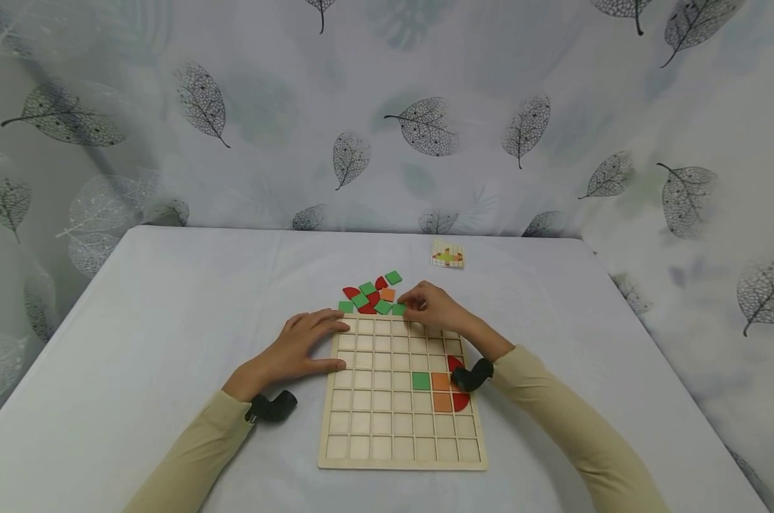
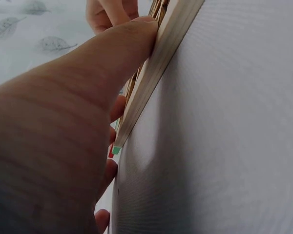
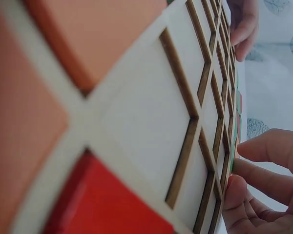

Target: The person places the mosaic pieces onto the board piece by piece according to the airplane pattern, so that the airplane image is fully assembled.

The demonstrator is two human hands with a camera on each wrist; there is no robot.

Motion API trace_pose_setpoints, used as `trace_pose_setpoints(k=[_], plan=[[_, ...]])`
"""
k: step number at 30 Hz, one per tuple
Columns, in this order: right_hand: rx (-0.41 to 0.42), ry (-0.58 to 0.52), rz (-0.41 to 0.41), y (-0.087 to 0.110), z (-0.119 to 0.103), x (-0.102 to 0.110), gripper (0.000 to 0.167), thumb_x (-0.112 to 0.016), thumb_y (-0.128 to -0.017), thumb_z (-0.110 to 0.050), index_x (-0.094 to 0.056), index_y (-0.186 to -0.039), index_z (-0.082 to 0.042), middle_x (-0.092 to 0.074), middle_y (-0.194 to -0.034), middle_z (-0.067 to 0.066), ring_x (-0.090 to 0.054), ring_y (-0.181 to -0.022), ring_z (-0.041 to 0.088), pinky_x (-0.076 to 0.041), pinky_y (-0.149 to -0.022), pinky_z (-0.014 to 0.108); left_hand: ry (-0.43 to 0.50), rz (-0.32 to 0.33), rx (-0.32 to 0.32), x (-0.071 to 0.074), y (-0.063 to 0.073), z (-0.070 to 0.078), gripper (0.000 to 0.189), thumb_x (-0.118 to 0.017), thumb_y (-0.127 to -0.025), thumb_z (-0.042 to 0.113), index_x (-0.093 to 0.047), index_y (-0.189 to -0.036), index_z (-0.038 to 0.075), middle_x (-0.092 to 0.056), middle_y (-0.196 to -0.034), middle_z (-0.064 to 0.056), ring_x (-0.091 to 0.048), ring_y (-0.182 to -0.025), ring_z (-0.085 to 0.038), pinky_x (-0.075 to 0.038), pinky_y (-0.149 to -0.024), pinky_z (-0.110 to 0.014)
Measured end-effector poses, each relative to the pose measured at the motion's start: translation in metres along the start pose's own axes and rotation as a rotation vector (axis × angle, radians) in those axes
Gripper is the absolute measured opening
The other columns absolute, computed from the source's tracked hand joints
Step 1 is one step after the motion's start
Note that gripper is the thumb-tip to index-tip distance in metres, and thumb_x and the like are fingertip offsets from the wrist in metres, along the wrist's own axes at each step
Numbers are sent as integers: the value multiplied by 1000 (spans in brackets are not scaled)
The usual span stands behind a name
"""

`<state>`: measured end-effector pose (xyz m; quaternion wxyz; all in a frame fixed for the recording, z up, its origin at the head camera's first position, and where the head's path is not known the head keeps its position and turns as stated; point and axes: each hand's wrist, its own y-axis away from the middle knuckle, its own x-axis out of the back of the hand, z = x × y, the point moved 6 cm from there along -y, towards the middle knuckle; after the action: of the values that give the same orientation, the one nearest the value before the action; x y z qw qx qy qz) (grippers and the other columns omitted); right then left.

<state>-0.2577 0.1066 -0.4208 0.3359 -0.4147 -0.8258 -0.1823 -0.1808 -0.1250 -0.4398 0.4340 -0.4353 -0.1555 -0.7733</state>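
A wooden grid board (image 1: 360,424) lies on the table. My left hand (image 1: 300,349) rests along its left edge, fingers spread, with the thumb on the rim in the left wrist view. Beyond the board's far edge, my right hand (image 1: 435,308) pinches a green square tile (image 1: 398,309) beside the loose pile. In the right wrist view, the fingertips (image 3: 239,183) close in at that far edge. Set in the grid are a green square (image 1: 420,381), an orange square (image 1: 440,382), another orange square (image 1: 442,403), and red curved pieces (image 1: 460,402), partly hidden by the right wrist camera.
A loose pile of red, green and orange tiles (image 1: 368,288) lies just past the board's far edge. Farther back is a small pattern card (image 1: 447,255). The white-covered table (image 1: 137,342) meets a leaf-print curtain (image 1: 259,164) behind. Black wrist cameras (image 1: 274,407) hang at both wrists.
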Motion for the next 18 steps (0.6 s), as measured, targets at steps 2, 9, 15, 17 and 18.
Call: trace_pose_setpoints(k=[2,9,15,17,18], plan=[[12,1,1,1,-1,0,26,-64,-90,-4,-66,-113,8,-54,-97,16,-54,-85,22,-51,-81,36,0,1,0,0,0,0,60,-75,-83,41,-56,-134,17,-42,-149,-9,-34,-141,-29,-17,-111,-57],[11,-4,46,2,-3,3,21,-63,-90,-3,-65,-110,5,-56,-102,18,-62,-91,29,-53,-82,39,-3,1,1,-1,0,-1,59,-75,-83,42,-56,-134,17,-43,-148,-9,-36,-139,-29,-17,-110,-57],[-6,-43,74,2,-2,4,17,-61,-92,-3,-66,-107,4,-61,-101,17,-63,-88,26,-53,-82,38,-6,4,-4,-1,0,-1,59,-75,-83,43,-56,-133,18,-42,-149,-8,-36,-139,-28,-18,-110,-57],[-8,-49,75,2,-2,4,16,-61,-92,-4,-66,-106,3,-64,-99,15,-63,-86,24,-53,-80,35,-10,4,-7,-1,0,-2,59,-74,-84,43,-56,-133,18,-42,-149,-8,-36,-139,-28,-18,-110,-56],[-12,-55,75,2,-2,4,15,-61,-93,-4,-66,-106,2,-65,-98,15,-63,-85,24,-52,-79,34,-9,4,-8,-2,-1,-2,59,-74,-84,43,-56,-133,18,-42,-149,-7,-36,-139,-27,-18,-110,-56]])
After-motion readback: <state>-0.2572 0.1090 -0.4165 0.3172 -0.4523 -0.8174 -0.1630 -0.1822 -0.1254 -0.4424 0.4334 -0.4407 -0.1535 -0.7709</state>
